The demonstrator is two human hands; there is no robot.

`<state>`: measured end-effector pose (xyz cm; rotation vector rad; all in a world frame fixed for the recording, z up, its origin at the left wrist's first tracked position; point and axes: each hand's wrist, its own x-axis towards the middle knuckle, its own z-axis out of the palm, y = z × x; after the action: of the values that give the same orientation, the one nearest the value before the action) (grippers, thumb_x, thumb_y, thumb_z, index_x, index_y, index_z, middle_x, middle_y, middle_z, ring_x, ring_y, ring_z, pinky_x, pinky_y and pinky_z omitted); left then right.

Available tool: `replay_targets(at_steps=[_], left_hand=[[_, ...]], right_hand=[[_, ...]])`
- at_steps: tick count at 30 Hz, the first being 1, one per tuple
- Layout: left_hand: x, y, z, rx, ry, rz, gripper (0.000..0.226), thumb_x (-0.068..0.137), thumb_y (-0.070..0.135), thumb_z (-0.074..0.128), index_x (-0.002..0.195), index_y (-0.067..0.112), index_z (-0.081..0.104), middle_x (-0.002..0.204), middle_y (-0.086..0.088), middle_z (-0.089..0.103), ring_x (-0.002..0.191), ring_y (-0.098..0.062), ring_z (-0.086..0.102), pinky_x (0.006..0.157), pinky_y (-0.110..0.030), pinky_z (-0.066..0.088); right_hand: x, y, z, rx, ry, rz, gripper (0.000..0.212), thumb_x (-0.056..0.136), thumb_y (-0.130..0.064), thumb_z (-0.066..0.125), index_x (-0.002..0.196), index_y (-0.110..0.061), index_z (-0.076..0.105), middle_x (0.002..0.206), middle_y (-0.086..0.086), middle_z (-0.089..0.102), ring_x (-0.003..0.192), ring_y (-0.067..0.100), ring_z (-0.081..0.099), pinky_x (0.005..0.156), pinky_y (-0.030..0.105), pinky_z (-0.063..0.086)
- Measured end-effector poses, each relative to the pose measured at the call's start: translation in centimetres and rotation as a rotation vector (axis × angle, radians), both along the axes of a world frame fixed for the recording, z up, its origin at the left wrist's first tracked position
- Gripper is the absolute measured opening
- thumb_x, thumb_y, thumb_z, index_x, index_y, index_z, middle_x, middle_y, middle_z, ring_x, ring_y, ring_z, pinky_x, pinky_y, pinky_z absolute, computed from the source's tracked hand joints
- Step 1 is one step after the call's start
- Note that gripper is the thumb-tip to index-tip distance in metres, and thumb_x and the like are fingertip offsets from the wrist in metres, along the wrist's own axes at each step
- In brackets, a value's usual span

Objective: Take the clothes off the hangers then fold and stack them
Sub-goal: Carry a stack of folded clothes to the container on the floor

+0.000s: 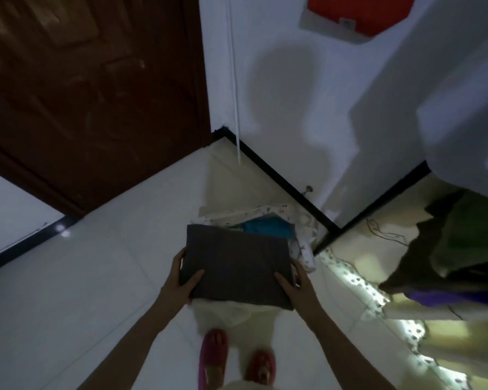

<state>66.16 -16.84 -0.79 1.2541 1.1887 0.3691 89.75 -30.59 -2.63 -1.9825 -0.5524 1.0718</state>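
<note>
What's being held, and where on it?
A folded dark grey garment: the left hand grips its left edge, the right hand its right edge.

The dark grey folded garment [237,266] is matt cloth with a fine, even weave and faint ribbing. The teal piece [265,228] is smooth cloth, and the white printed fabric [303,240] looks thin and soft. The floor tiles [96,263] are pale, smooth and glossy, throwing back spots of light. The door [82,94] is dark brown wood with a dull varnish sheen. The wall [279,94] is matt white paint. The skirting [279,180] is black and shiny. The pink slippers [213,350] look fuzzy.
</note>
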Motion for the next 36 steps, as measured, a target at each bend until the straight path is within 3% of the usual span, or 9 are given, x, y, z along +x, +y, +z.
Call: replay_targets(at_steps=[6, 14, 20, 23, 26, 29, 32, 34, 36], left_hand=[[4.0, 6.1, -12.7, -0.095, 0.009, 0.071, 0.063, 0.092, 0.011, 0.056, 0.141, 0.029, 0.021, 0.126, -0.006, 0.052, 0.093, -0.008, 0.062, 0.063, -0.02, 0.057], [7.7, 12.2, -39.1, -0.138, 0.118, 0.078, 0.058, 0.095, 0.008, 0.052, 0.141, 0.019, 0.018, 0.139, -0.016, 0.044, 0.109, -0.026, 0.056, 0.097, -0.043, 0.049], [8.1, 10.2, -55.5, -0.123, 0.235, 0.117, 0.069, 0.09, 0.0, 0.056, 0.146, 0.003, 0.016, 0.146, -0.017, 0.031, 0.133, -0.033, 0.035, 0.112, -0.047, 0.032], [7.0, 8.0, -61.3, -0.225, 0.438, 0.092, 0.071, 0.091, 0.004, 0.055, 0.148, 0.004, 0.013, 0.151, -0.016, 0.026, 0.137, -0.032, 0.03, 0.114, -0.044, 0.027], [6.1, 7.1, -64.3, -0.306, 0.494, 0.041, 0.073, 0.092, 0.002, 0.051, 0.15, 0.008, 0.008, 0.152, -0.015, 0.024, 0.137, -0.031, 0.031, 0.112, -0.037, 0.028], [5.7, 7.7, -63.9, -0.3, 0.512, -0.036, 0.072, 0.089, -0.005, 0.048, 0.15, 0.009, 0.012, 0.148, -0.017, 0.031, 0.131, -0.032, 0.039, 0.105, -0.036, 0.036], [5.3, 8.0, -59.6, -0.344, 0.493, -0.12, 0.053, 0.094, 0.0, 0.044, 0.145, 0.01, 0.029, 0.135, -0.017, 0.046, 0.105, -0.026, 0.056, 0.087, -0.036, 0.049], [4.7, 7.8, -54.9, -0.348, 0.498, -0.128, 0.039, 0.096, 0.0, 0.042, 0.134, 0.009, 0.047, 0.129, -0.016, 0.052, 0.086, -0.016, 0.057, 0.071, -0.026, 0.049], [3.6, 7.7, -49.7, -0.329, 0.491, -0.12, 0.03, 0.096, 0.001, 0.045, 0.123, 0.003, 0.057, 0.128, -0.018, 0.055, 0.1, -0.025, 0.059, 0.077, -0.022, 0.046]], right_hand=[[4.8, 8.8, -12.5, -0.065, 0.029, 0.112, 0.05, 0.089, -0.021, 0.065, 0.129, -0.029, 0.037, 0.121, -0.005, 0.044, 0.101, 0.007, 0.047, 0.069, 0.001, 0.043], [8.2, 15.9, -37.4, -0.16, 0.009, 0.188, 0.058, 0.09, -0.018, 0.063, 0.139, -0.019, 0.032, 0.137, 0.008, 0.044, 0.116, 0.023, 0.051, 0.092, 0.032, 0.047], [8.3, 15.7, -54.1, -0.252, -0.032, 0.262, 0.056, 0.093, -0.017, 0.058, 0.141, -0.015, 0.028, 0.138, 0.011, 0.045, 0.119, 0.026, 0.052, 0.087, 0.026, 0.047], [7.2, 14.6, -59.6, -0.342, -0.021, 0.332, 0.059, 0.092, -0.017, 0.06, 0.141, -0.016, 0.028, 0.138, 0.01, 0.047, 0.117, 0.027, 0.054, 0.092, 0.034, 0.051], [5.7, 13.5, -62.2, -0.425, 0.009, 0.355, 0.063, 0.09, -0.018, 0.063, 0.142, -0.016, 0.027, 0.138, 0.011, 0.047, 0.119, 0.029, 0.053, 0.097, 0.045, 0.049], [5.5, 13.3, -62.3, -0.47, -0.033, 0.393, 0.06, 0.091, -0.018, 0.061, 0.142, -0.014, 0.03, 0.136, 0.011, 0.047, 0.122, 0.029, 0.051, 0.099, 0.039, 0.047], [5.9, 13.4, -58.8, -0.548, 0.026, 0.318, 0.04, 0.094, -0.007, 0.055, 0.132, -0.005, 0.044, 0.118, 0.009, 0.053, 0.115, 0.027, 0.053, 0.084, 0.029, 0.044], [6.3, 13.1, -54.4, -0.533, 0.1, 0.196, 0.023, 0.096, 0.003, 0.046, 0.111, 0.004, 0.063, 0.092, 0.008, 0.06, 0.09, 0.023, 0.061, 0.071, 0.025, 0.045], [6.0, 13.0, -48.5, -0.533, 0.161, 0.123, 0.023, 0.096, 0.003, 0.044, 0.101, 0.002, 0.066, 0.092, 0.013, 0.062, 0.083, 0.023, 0.061, 0.071, 0.027, 0.047]])
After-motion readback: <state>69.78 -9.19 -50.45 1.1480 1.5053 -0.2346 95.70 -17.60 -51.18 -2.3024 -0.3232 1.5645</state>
